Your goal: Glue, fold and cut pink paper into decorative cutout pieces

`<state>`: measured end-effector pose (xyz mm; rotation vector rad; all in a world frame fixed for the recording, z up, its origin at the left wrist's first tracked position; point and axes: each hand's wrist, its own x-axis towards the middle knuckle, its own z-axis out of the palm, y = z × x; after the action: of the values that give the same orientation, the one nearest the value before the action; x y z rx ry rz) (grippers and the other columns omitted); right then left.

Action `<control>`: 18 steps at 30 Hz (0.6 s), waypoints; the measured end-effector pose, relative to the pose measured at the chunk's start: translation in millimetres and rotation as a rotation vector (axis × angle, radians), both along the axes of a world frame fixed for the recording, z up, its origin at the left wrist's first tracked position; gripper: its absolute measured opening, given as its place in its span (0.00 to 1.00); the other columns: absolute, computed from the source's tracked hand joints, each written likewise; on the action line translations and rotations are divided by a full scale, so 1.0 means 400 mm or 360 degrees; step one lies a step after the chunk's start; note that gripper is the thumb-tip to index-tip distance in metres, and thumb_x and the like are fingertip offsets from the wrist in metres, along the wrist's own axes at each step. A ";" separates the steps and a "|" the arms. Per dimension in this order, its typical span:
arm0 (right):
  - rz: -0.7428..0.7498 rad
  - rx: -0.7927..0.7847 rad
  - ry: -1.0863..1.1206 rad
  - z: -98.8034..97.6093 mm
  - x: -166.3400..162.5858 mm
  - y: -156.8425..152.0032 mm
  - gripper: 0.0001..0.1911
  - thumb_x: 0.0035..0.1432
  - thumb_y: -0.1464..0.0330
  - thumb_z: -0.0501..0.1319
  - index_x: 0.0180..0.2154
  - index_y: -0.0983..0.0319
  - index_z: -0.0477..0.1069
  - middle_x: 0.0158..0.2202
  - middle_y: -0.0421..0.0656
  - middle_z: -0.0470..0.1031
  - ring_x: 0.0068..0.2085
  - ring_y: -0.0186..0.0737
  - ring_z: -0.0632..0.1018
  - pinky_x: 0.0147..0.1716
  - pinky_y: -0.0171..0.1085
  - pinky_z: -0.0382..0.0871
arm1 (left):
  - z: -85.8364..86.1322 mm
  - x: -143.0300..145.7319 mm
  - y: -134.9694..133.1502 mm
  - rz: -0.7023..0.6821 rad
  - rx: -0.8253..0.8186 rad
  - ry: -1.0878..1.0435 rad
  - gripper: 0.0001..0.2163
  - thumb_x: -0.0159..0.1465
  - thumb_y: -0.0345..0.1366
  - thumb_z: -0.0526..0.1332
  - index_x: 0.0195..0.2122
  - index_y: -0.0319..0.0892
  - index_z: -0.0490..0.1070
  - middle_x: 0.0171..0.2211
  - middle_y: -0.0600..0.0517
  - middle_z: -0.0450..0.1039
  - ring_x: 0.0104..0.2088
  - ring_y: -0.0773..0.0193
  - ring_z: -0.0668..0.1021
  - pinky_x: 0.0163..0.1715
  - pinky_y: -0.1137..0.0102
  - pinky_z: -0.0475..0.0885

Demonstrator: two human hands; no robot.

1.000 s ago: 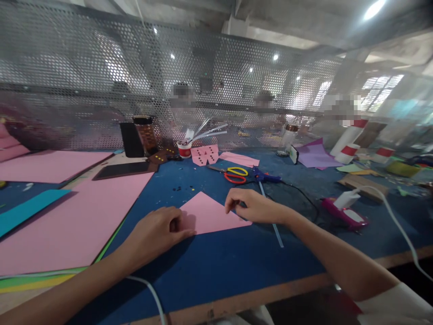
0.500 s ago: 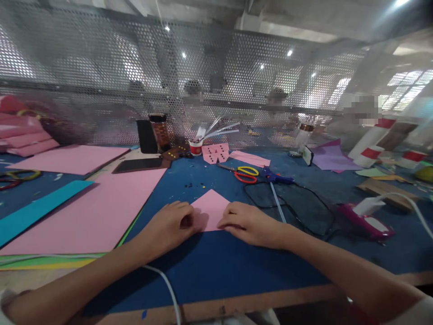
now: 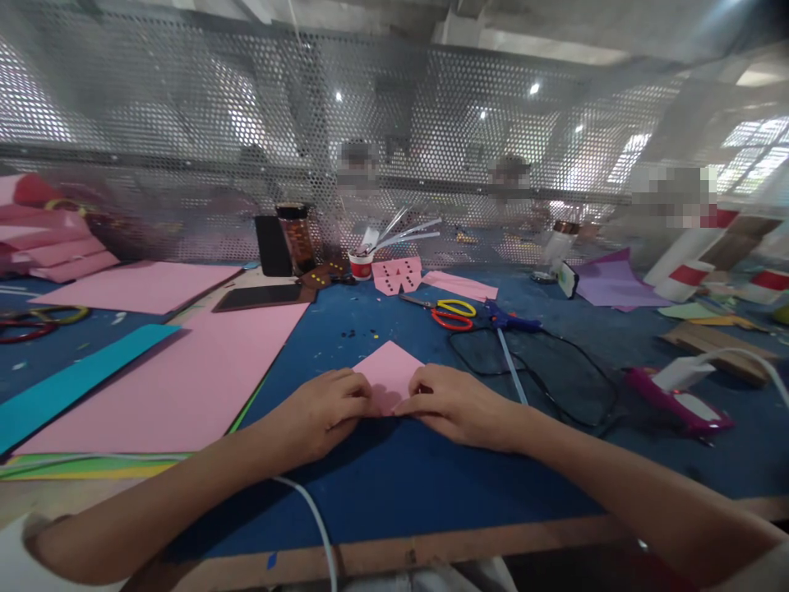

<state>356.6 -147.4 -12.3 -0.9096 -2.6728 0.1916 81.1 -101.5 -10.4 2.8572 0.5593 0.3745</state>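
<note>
A pink paper sheet (image 3: 388,370) lies on the blue-topped desk (image 3: 376,485) straight in front of the person, one corner pointing away. The left hand (image 3: 336,407) is curled narrow, its fingertips and thumb holding the sheet at its lower left edge. The right hand (image 3: 449,403) is likewise drawn in, thumb and fingertips close together, holding the lower right edge. The two hands are near each other but apart.

Beyond the sheet lie scissors (image 3: 454,315) with yellow and red handles, and just right of them a blue glue gun (image 3: 514,320). Farther back are a black-dotted pink paper cutout (image 3: 398,275) and a red-and-white cup (image 3: 361,265) holding clear sticks (image 3: 407,240). To the left, a turquoise strip (image 3: 86,370) rests partly on a large pink sheet (image 3: 185,386).
</note>
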 end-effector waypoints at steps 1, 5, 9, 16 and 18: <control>0.0004 -0.0003 0.0010 0.000 0.000 0.000 0.15 0.67 0.72 0.55 0.52 0.56 0.74 0.47 0.47 0.71 0.47 0.42 0.72 0.48 0.40 0.67 | 0.000 -0.001 0.002 -0.0004 0.0026 0.0021 0.14 0.69 0.26 0.51 0.46 0.47 0.74 0.44 0.49 0.73 0.45 0.60 0.73 0.46 0.65 0.66; 0.0002 0.0000 0.0028 -0.002 0.000 0.001 0.15 0.67 0.72 0.55 0.52 0.56 0.75 0.46 0.47 0.71 0.47 0.41 0.72 0.48 0.40 0.67 | -0.003 -0.008 0.011 -0.0039 0.0082 0.0057 0.13 0.69 0.27 0.52 0.46 0.47 0.75 0.45 0.49 0.73 0.45 0.60 0.74 0.46 0.64 0.66; 0.0009 0.0024 0.0037 -0.007 0.001 0.002 0.15 0.67 0.72 0.56 0.52 0.56 0.75 0.46 0.46 0.71 0.46 0.41 0.72 0.47 0.40 0.67 | -0.006 -0.019 0.018 -0.0109 0.0075 -0.0006 0.13 0.68 0.26 0.54 0.46 0.48 0.74 0.45 0.50 0.74 0.46 0.60 0.74 0.48 0.65 0.66; 0.0004 0.0036 0.0043 -0.008 0.003 0.002 0.15 0.66 0.72 0.57 0.52 0.56 0.75 0.46 0.46 0.72 0.46 0.41 0.73 0.47 0.39 0.68 | -0.009 -0.031 0.032 -0.0177 0.0026 -0.0081 0.15 0.65 0.23 0.57 0.46 0.49 0.74 0.46 0.52 0.75 0.47 0.60 0.75 0.49 0.65 0.66; 0.0005 0.0030 0.0048 -0.006 0.003 0.000 0.16 0.67 0.72 0.56 0.52 0.56 0.75 0.46 0.46 0.72 0.46 0.41 0.73 0.47 0.39 0.68 | -0.009 -0.032 0.034 -0.0191 0.0019 -0.0078 0.14 0.65 0.23 0.57 0.45 0.49 0.74 0.46 0.53 0.76 0.47 0.61 0.75 0.49 0.65 0.66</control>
<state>357.6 -147.2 -14.5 -0.8896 -2.6442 0.1788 68.2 -88.0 -13.8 2.8672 0.3759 0.4273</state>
